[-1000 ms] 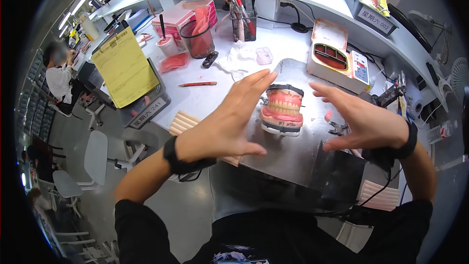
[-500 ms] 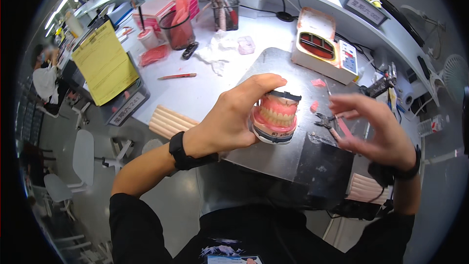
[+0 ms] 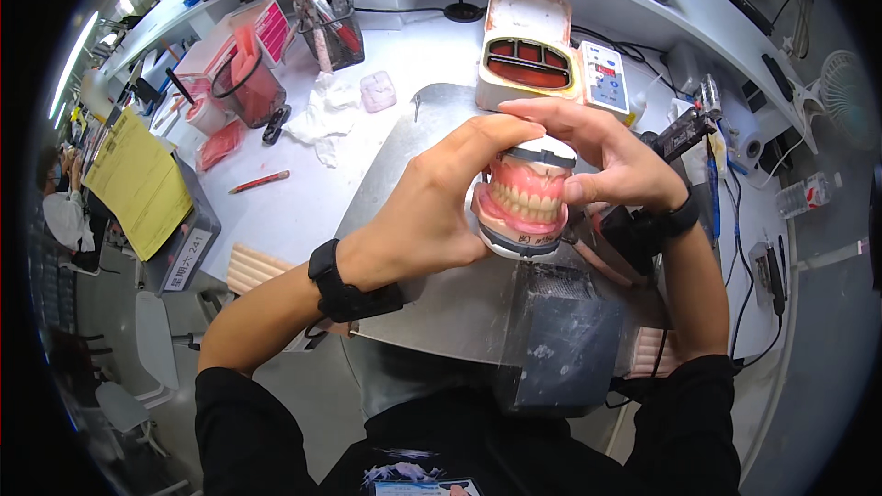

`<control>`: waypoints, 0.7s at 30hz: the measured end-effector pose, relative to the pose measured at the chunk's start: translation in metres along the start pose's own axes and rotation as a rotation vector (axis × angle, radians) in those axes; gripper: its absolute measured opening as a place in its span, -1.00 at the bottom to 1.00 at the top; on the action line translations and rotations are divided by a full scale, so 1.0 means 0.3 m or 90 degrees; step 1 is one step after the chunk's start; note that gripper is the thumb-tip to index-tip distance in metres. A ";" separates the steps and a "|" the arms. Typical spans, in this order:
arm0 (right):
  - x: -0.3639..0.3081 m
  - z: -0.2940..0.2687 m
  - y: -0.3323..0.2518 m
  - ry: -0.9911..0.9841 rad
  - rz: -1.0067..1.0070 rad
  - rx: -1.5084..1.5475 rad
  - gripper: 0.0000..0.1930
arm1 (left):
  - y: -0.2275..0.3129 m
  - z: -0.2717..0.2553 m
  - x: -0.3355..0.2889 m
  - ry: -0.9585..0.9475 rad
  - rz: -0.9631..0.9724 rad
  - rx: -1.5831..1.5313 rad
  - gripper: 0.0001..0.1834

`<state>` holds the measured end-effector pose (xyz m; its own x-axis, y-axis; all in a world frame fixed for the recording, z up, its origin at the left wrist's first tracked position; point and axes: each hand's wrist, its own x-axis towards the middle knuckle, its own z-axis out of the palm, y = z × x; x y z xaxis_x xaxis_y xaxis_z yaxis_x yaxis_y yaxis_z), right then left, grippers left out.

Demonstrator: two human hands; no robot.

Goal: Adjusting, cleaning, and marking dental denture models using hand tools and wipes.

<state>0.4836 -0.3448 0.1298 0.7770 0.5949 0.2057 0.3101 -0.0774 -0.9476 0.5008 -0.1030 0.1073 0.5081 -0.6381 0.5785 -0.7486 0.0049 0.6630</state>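
Here, closest to me, my left hand (image 3: 432, 211) wraps the denture model (image 3: 525, 197) from its left side, fingers curled shut around it, thumb reaching over the top. My right hand (image 3: 602, 161) closes on it from the right, fingertips pinching the upper edge. The model sits held above the metal work plate (image 3: 441, 312), not resting on it.

Handling, my guess: hard plaster bases, some weight, rigid. Pink wax gums and set teeth look fragile and easy to mark, so I grip the pale bases top and bottom, not the teeth.

Orientation: teeth face toward me, slightly downward; the two arches stack roughly vertically, that being its long axis.

Farther off: crumpled tissue (image 3: 317, 115), a red pencil (image 3: 260, 182), a white heater unit with red trays (image 3: 525, 50).
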 end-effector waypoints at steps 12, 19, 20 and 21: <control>0.014 -0.002 0.039 0.017 -0.001 0.039 -0.16 | -0.026 0.013 0.007 0.003 0.028 -0.010 -0.20; 0.016 0.005 0.043 0.012 -0.025 0.025 -0.18 | -0.003 -0.023 -0.007 -0.079 0.021 -0.058 0.03; 0.018 0.004 0.044 0.011 -0.027 0.024 -0.18 | -0.004 -0.022 -0.009 -0.078 0.022 -0.055 0.03; 0.018 0.004 0.041 0.007 -0.025 0.015 -0.19 | -0.008 -0.018 -0.013 -0.080 0.004 -0.050 0.04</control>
<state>0.4911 -0.3417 0.1190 0.7708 0.5882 0.2447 0.3271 -0.0358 -0.9443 0.5029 -0.0963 0.1060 0.4424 -0.7290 0.5224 -0.7138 0.0665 0.6972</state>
